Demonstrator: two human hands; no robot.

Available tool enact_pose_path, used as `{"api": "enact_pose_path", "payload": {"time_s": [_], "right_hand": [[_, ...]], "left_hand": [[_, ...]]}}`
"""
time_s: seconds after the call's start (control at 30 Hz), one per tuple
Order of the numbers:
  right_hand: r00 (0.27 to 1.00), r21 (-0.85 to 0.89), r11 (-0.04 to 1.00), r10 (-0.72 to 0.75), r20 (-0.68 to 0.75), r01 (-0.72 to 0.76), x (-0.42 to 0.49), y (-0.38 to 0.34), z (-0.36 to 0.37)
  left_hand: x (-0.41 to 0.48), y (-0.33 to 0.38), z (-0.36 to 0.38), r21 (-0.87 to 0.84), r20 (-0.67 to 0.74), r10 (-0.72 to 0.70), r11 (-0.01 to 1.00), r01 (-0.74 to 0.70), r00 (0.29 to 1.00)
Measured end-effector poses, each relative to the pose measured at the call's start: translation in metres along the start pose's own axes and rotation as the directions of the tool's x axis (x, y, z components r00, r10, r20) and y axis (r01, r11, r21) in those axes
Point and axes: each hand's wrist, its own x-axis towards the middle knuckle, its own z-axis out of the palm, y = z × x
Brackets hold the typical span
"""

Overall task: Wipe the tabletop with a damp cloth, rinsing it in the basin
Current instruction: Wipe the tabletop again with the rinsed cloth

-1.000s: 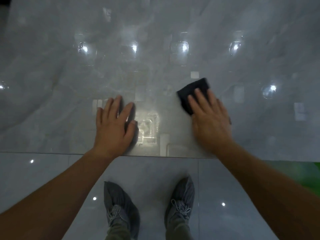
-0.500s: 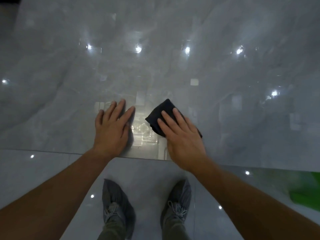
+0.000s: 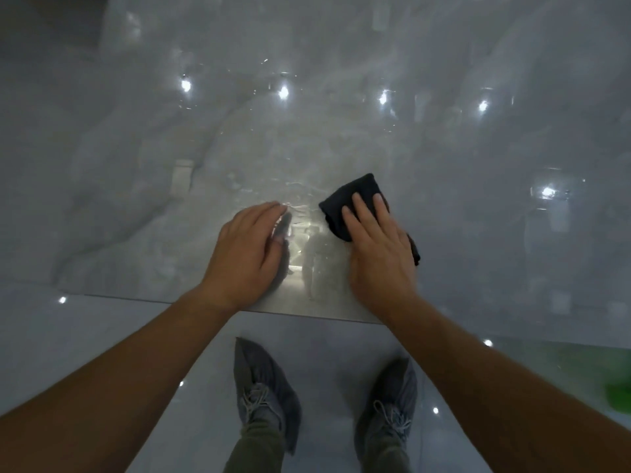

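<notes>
Pressing straight fingers (image 3: 362,210) of the right hand (image 3: 379,257) flat on the folded dark cloth (image 3: 351,194), near the tabletop's (image 3: 495,240) front edge. Resting the left hand (image 3: 246,257) relaxed beside it, holding nothing. Judging by the wet streaks, midway through wiping; far stretch and rinsing probably left.

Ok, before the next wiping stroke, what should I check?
1. Dark folded cloth flat on the glossy grey marble tabletop: ok.
2. Right hand pressing the cloth with straight fingers: ok.
3. Left hand apart from the cloth, resting on the tabletop: ok.
4. Path leftward free: not ok, the left hand lies there.
5. Cloth damp enough: cannot tell.
6. Basin within reach: cannot tell; only a blurred green shape shows at the lower right.
</notes>
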Motion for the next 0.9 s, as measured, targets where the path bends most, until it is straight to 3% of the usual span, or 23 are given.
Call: {"api": "enact_pose_path", "payload": {"time_s": [0.17,0.27,0.3,0.33,0.37,0.43,0.47,0.5,0.53,0.6,0.67,0.73,0.8,0.87,0.9], "right_hand": [[0.996,0.209,0.977,0.06,-0.067,-0.045,0.002,-0.003,-0.013],[0.97,0.501,0.838,0.242,0.017,-0.218,0.007,-0.012,-0.037],[0.943,0.618,0.731,0.329,0.052,-0.29,0.009,-0.017,-0.047],[0.909,0.752,0.561,0.4,0.118,-0.345,0.011,-0.02,-0.058],[0.875,0.867,0.317,0.425,0.232,-0.384,0.012,-0.023,-0.067],[0.818,0.867,-0.222,0.292,0.495,-0.445,0.012,-0.024,-0.084],[0.794,0.781,-0.412,0.19,0.577,-0.469,0.009,-0.021,-0.091],[0.773,0.698,-0.516,0.104,0.626,-0.496,0.005,-0.018,-0.095],[0.763,0.647,-0.556,0.035,0.646,-0.522,0.002,-0.013,-0.1],[0.741,0.62,-0.525,-0.029,0.671,-0.583,-0.002,-0.002,-0.108],[0.707,0.672,-0.364,0.049,0.705,-0.645,-0.004,0.013,-0.115],[0.697,0.732,-0.09,0.248,0.673,-0.675,-0.004,0.03,-0.115],[0.731,0.702,0.278,0.468,0.497,-0.655,-0.006,0.047,-0.111],[0.788,0.485,0.623,0.52,0.329,-0.614,-0.011,0.058,-0.106],[0.808,0.337,0.736,0.507,0.3,-0.587,-0.015,0.06,-0.105]], "left_hand": [[0.006,0.001,-0.009,-0.088,0.043,-0.018,0.996,0.022,0.999],[0.011,0.016,-0.011,-0.302,0.093,-0.076,0.948,0.101,0.993],[0.015,0.026,-0.013,-0.428,0.131,-0.118,0.889,0.164,0.984],[0.02,0.036,-0.015,-0.544,0.174,-0.166,0.805,0.235,0.971],[0.027,0.043,-0.014,-0.635,0.221,-0.216,0.709,0.308,0.951],[0.041,0.059,-0.017,-0.736,0.335,-0.302,0.508,0.448,0.893],[0.047,0.064,-0.018,-0.765,0.385,-0.313,0.419,0.49,0.868],[0.052,0.07,-0.019,-0.785,0.425,-0.294,0.351,0.51,0.856],[0.055,0.077,-0.021,-0.793,0.447,-0.27,0.323,0.517,0.853],[0.06,0.088,-0.017,-0.774,0.448,-0.256,0.369,0.514,0.857],[0.062,0.097,-0.01,-0.751,0.401,-0.286,0.44,0.491,0.87],[0.063,0.104,0.002,-0.723,0.332,-0.328,0.514,0.461,0.885],[0.062,0.11,0.016,-0.661,0.295,-0.349,0.598,0.454,0.889],[0.062,0.12,0.03,-0.602,0.288,-0.308,0.679,0.422,0.907],[0.062,0.125,0.035,-0.566,0.286,-0.275,0.725,0.393,0.918]]}}
